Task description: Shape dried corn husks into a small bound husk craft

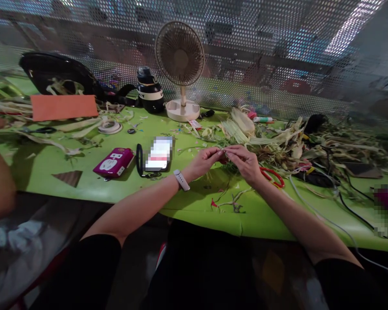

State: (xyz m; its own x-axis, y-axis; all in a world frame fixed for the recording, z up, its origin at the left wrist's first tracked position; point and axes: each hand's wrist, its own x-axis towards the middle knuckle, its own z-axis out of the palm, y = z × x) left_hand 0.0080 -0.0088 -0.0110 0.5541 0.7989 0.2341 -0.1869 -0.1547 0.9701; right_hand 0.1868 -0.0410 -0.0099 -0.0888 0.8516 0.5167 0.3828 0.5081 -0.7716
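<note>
Pinching a small piece (224, 158) between them, too tiny to identify, the left hand (207, 162) and right hand (245, 162) meet in front of the fan (180, 56), toward its right; dry leaves (278, 142) lie right of the fan.

Left hand (207, 161): your fingertips pinch a small piece (224, 158), too hidden to identify.
Right hand (244, 161): your fingertips pinch there too, meeting the left ones.
Dry husks (265, 140): heaped just beyond your fingers and to their right.
Red loops (274, 177): right of your fingers, near the right wrist.
Phone (160, 153): lit, left of your fingers.
Fan (181, 59): upright, well beyond your fingers.
</note>
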